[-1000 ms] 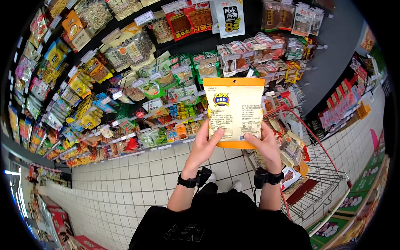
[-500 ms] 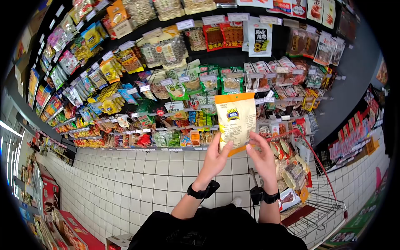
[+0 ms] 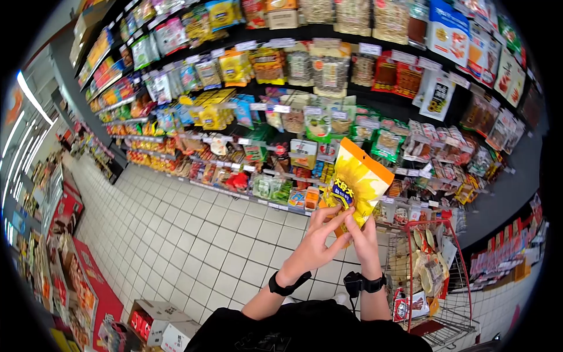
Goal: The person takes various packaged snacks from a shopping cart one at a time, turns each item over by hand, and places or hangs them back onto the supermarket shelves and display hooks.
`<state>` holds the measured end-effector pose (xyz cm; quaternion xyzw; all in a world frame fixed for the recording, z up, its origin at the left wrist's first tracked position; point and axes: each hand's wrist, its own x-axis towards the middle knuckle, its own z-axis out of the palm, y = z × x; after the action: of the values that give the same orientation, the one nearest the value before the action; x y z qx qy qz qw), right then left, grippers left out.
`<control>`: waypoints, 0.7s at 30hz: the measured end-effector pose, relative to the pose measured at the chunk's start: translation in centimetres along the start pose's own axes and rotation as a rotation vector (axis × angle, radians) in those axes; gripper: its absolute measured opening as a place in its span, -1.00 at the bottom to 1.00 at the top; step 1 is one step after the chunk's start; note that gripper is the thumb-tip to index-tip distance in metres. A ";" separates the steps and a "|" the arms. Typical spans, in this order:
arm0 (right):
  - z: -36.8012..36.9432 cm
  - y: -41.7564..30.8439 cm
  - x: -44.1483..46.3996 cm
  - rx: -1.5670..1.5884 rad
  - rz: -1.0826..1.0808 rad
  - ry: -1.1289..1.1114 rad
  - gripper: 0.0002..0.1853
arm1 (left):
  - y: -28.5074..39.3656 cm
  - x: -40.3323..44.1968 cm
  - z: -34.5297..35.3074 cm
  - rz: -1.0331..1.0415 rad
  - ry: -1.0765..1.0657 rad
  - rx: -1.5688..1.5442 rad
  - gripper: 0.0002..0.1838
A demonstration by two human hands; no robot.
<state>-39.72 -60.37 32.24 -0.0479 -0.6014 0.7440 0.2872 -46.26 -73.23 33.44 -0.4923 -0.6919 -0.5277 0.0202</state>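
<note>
Both my hands hold a yellow snack bag [image 3: 359, 186] with an orange top strip, a sunflower picture and a dark blue label. It leans to the right, its printed front toward me. My left hand [image 3: 318, 239] has its fingertips on the bag's lower left front. Gripping the bottom is my right hand [image 3: 366, 242], thumb in front and the other fingers partly hidden. The bag's lower end is covered by my fingers. A black strap with a small box sits on each wrist.
Ahead, shelves carry hanging snack packets [image 3: 331, 73] with price tags. To my right stands a wire shopping cart [image 3: 467, 276] with a red handle, holding several packets [image 3: 433, 276]. An open carton [image 3: 157, 320] and red display bins [image 3: 94, 287] are at left, on tiled floor.
The bag has been turned from its pale printed back to its sunflower front, and now tilts right. My hands have come closer together at its bottom. The view has swung left.
</note>
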 end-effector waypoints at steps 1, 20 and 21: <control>1.7 0.6 -0.3 0.021 0.027 0.007 -0.50 | -0.3 -1.2 -1.5 -0.010 0.019 0.006 -0.44; 20.6 7.5 -1.7 0.184 0.452 -0.283 -0.48 | -7.0 -15.9 -20.4 -0.362 0.615 -0.081 -0.52; 21.2 7.5 -1.7 0.148 0.418 -0.320 -0.52 | -7.3 -16.0 -20.8 -0.374 0.602 -0.281 -0.51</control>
<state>-49.94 -80.38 30.63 -0.0316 -0.5601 0.8272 0.0315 -53.37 -99.13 28.70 -0.1784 -0.6538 -0.7330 0.0584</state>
